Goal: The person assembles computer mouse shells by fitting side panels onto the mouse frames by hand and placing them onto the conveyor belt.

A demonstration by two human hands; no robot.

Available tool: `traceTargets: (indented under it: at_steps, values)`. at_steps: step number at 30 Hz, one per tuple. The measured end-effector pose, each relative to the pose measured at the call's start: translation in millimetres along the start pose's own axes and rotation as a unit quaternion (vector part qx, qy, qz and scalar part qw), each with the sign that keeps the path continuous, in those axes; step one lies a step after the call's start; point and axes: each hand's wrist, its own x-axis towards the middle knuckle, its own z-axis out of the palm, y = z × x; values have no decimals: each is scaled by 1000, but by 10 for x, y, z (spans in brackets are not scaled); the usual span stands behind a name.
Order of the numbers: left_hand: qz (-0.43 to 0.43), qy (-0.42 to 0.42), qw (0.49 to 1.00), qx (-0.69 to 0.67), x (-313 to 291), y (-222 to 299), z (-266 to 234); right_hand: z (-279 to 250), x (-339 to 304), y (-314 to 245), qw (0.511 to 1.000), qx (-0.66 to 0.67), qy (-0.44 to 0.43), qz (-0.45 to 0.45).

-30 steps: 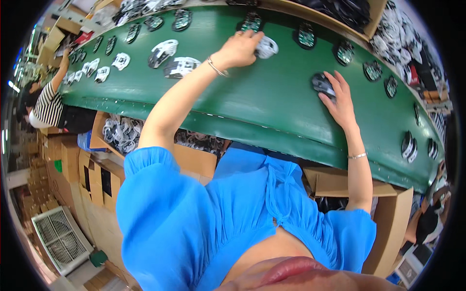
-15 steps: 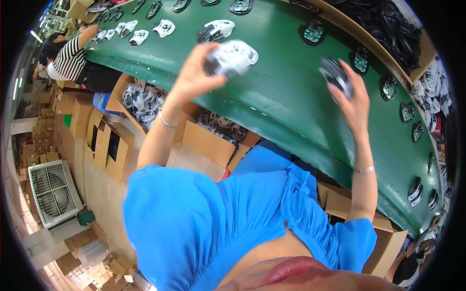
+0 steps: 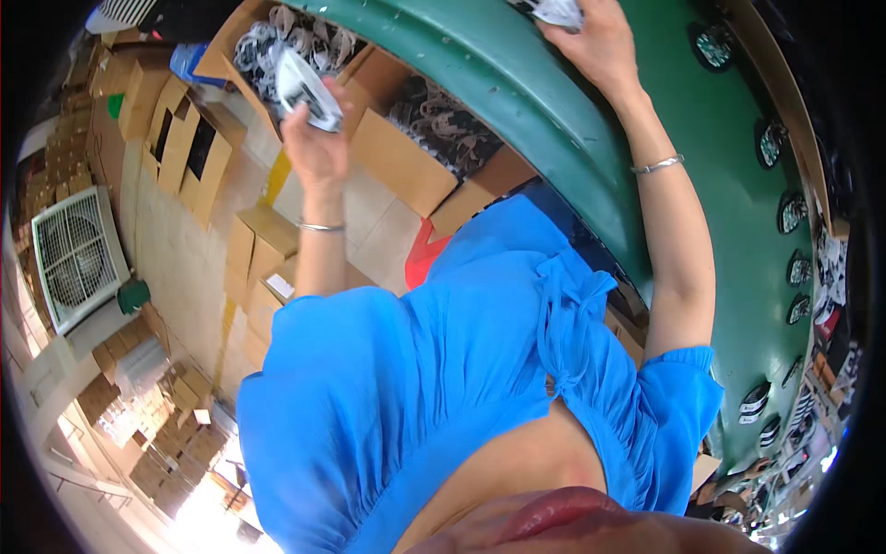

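Head view. The left hand (image 3: 316, 138), upper left of centre, is raised with its fingers closed around a flat black-and-white shoe piece (image 3: 307, 90), which stands tilted above the fingers. The piece is held directly over an open brown cardboard carton (image 3: 242, 37) at the top of the frame, which is already heaped with similar black-and-white pieces; a second open carton (image 3: 406, 157) with a darker heap stands just beside it to the right. The cartons sit on the floor below the near edge of the green conveyor belt (image 3: 544, 111), a placement that probably keeps them within arm's reach of the belt.

The right hand (image 3: 598, 42), at the top right of centre, lies over the belt and is clamped on a pale, crumpled-looking piece (image 3: 558, 11), mostly cut off by the frame's upper edge, so its exact kind cannot be told. A thin silver bangle (image 3: 657, 165) circles that wrist; another shows on the left wrist.

Along the right edge of the frame, a curved row of dark oval shoe pieces (image 3: 792, 212) lies spaced out on the belt's far side, well apart from both hands. The person's blue gathered blouse (image 3: 434, 388) fills the lower centre. At the left edge, a white box fan (image 3: 76, 258) stands on the floor near stacks of closed cardboard boxes (image 3: 185, 157).
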Motion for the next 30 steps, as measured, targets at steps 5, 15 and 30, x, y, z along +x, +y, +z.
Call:
traceTargets:
  at_steps: [5, 15, 30]
  values:
    - [-292, 230, 927, -40, -640, -1290, -645, -151, -243, -976, 843, 421, -166, 289]
    - [-204, -199, 922, 261, -768, -2058, -478, 666, -1861, -948, 346, 638, -163, 668]
    - [-608, -138, 781, 36, -1072, -2890, -1460, -925, -2559, -751, 735, 469, -371, 321]
